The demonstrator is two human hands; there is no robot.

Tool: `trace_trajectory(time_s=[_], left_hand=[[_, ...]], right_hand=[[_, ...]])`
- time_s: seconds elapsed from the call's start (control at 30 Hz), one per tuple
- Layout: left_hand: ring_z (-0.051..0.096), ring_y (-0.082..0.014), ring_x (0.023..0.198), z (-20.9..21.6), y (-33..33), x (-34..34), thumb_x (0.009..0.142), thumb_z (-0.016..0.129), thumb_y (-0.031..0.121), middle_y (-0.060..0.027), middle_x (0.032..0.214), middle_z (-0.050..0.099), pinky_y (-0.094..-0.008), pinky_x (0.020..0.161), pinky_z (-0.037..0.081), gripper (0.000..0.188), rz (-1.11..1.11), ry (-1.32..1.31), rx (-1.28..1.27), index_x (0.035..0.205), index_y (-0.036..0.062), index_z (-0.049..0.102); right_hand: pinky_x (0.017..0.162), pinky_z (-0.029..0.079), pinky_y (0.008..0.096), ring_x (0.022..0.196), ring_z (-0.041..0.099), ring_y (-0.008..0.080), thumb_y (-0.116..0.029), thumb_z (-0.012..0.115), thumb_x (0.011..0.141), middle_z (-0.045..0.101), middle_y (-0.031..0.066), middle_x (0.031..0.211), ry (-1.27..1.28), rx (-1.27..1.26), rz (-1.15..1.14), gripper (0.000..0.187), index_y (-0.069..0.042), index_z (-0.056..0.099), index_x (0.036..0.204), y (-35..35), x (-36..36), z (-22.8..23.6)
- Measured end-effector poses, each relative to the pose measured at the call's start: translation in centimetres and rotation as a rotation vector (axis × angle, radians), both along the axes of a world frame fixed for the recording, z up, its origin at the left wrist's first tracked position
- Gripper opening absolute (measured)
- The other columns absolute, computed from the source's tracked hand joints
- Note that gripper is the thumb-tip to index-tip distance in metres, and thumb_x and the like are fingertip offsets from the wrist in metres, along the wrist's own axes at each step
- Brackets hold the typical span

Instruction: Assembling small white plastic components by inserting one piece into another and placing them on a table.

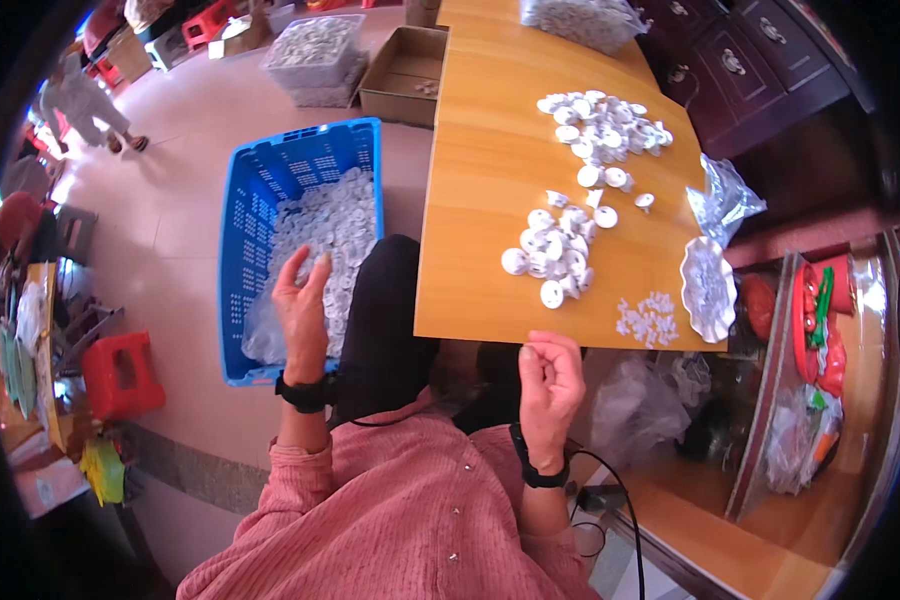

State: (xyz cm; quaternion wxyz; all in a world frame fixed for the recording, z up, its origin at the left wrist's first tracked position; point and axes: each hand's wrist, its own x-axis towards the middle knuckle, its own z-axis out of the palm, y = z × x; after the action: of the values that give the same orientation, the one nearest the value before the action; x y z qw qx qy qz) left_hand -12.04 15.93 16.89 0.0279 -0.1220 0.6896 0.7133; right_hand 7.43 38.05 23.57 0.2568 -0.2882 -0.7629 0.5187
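Note:
My left hand (305,305) hangs over the blue plastic basket (378,165), thumb and forefinger apart with nothing seen between them. Small white round plastic parts (342,225) fill much of that basket. At the near edge of the wooden table (470,220) is my right hand (553,390), its thumb pressed to the curled fingers; whatever they may hold is too small to make out. Beyond it on the tabletop lies a heap of white disc-shaped parts with stems (555,250). Tiny clear-white pieces (648,320) are scattered close to the table's front right corner.
A scalloped white dish (688,290) and a clear plastic bag (722,200) sit at the table's right edge. Farther back is another heap of white parts (610,125). A cardboard box (398,75) and a red stool (122,375) stand on the floor.

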Motion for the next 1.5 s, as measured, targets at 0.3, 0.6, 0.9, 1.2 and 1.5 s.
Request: trace_trajectory(time_s=[0.3,0.6,0.9,1.2,1.5], left_hand=[[0.068,-0.0247,0.094,5.7,9.6,4.3,0.085,0.071,-0.002,-0.0144,0.108,0.069,-0.0321,0.083,0.054,0.024,-0.313,0.723,-0.423,0.108,-0.0006,0.068],[0.061,-0.0356,0.097,5.9,18.6,8.3,0.08,0.077,0.003,-0.0156,0.11,0.063,-0.0432,0.083,0.052,0.033,-0.649,0.872,-0.391,0.112,0.0025,0.066],[0.059,-0.0348,0.093,4.2,19.1,8.4,0.078,0.079,0.005,-0.014,0.105,0.061,-0.043,0.08,0.051,0.037,-0.697,0.905,-0.404,0.112,0.0037,0.066],[0.059,-0.0332,0.091,4.0,18.5,8.5,0.072,0.083,0.005,-0.0137,0.1,0.06,-0.0422,0.076,0.051,0.043,-0.657,0.881,-0.411,0.112,0.0042,0.066],[0.058,-0.0287,0.08,4.3,18.2,8.7,0.07,0.085,0.007,-0.0092,0.087,0.057,-0.0397,0.068,0.05,0.032,-0.636,0.864,-0.439,0.096,0.0064,0.068]], right_hand=[[0.078,0.053,0.0311,0.09,0.062,0.0199,0.001,0.066,0.092,0.064,0.0131,0.107,-0.031,0.17,-0.035,0.006,0.002,0.061,0.094,1.4,0.5,0.2],[0.085,0.05,0.0435,0.098,0.061,0.0346,0.003,0.062,0.091,0.06,0.0174,0.108,-0.163,0.726,-0.298,0.012,0.002,0.061,0.103,6.8,3.3,-0.8],[0.096,0.043,0.0463,0.108,0.058,0.0343,0.004,0.064,0.084,0.065,0.0107,0.117,-0.34,0.851,-0.293,0.025,-0.002,0.067,0.108,8.0,4.4,-1.2],[0.094,0.044,0.0466,0.105,0.058,0.034,0.005,0.067,0.082,0.064,0.0117,0.113,-0.265,0.798,-0.332,0.022,-0.001,0.067,0.103,7.9,4.3,-1.4],[0.086,0.045,0.0451,0.099,0.059,0.0301,-0.001,0.072,0.084,0.061,0.0074,0.107,-0.36,0.947,-0.207,0.024,-0.006,0.07,0.108,7.9,4.2,-1.5]])
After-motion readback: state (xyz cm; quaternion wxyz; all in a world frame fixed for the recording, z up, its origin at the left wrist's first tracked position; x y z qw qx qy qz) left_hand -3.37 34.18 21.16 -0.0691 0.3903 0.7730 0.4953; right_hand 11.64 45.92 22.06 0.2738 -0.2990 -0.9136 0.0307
